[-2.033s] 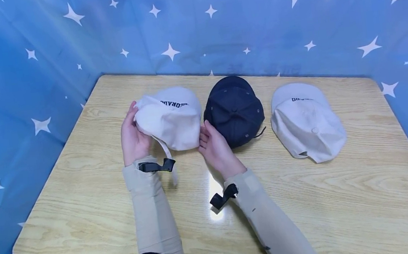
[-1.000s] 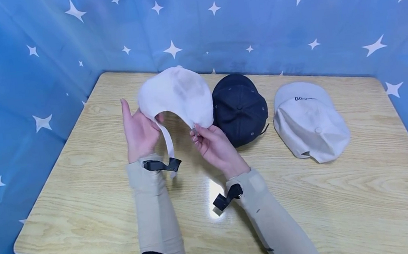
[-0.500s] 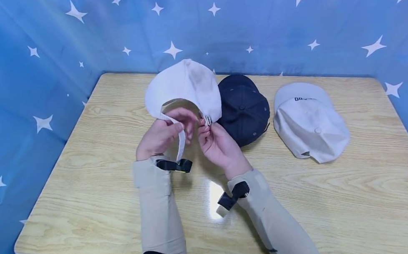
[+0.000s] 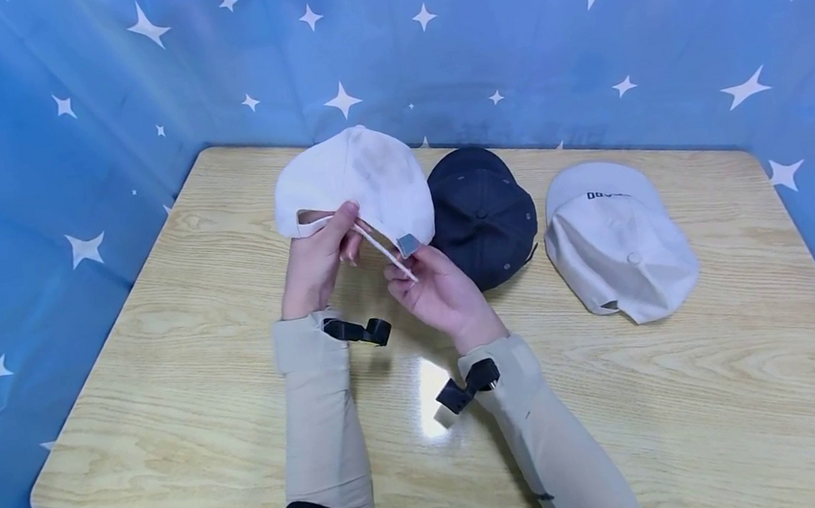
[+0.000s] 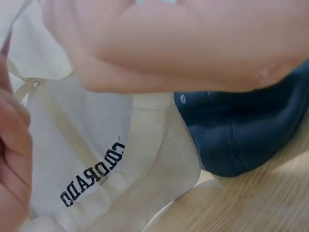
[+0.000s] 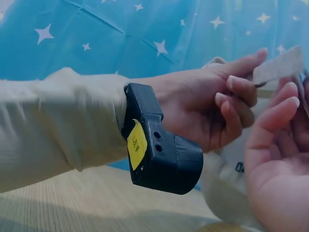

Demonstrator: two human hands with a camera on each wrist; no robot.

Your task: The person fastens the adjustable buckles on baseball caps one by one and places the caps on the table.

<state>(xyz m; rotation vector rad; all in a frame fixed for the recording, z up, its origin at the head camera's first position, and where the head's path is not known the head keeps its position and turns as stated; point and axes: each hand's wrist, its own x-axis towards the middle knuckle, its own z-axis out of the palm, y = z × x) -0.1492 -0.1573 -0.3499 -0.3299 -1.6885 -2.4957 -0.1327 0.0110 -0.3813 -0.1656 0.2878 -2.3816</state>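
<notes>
A white baseball cap (image 4: 379, 173) is held up above the table with its rear opening towards me. My left hand (image 4: 318, 260) pinches its loose back strap (image 4: 383, 250) between thumb and fingers, and the strap slants down towards the right hand. At the other side of the opening, my right hand (image 4: 445, 291) grips the cap's edge by the metal buckle (image 4: 407, 245). Whether the strap end is inside the buckle I cannot tell. In the left wrist view the cap's inside shows reversed COLORADO stitching (image 5: 94, 174). The right wrist view shows the strap (image 6: 279, 66) between both hands.
A navy cap (image 4: 482, 216) lies on the wooden table (image 4: 165, 382) just right of the held cap. Farther right lies a second white cap (image 4: 619, 255), brim away from me. A blue star-patterned curtain (image 4: 383, 39) stands behind the table.
The white cap has been lifted and turned, so its back opening faces me. The left hand has gone from its side to pinching the strap, now drawn across towards the right hand at the buckle.
</notes>
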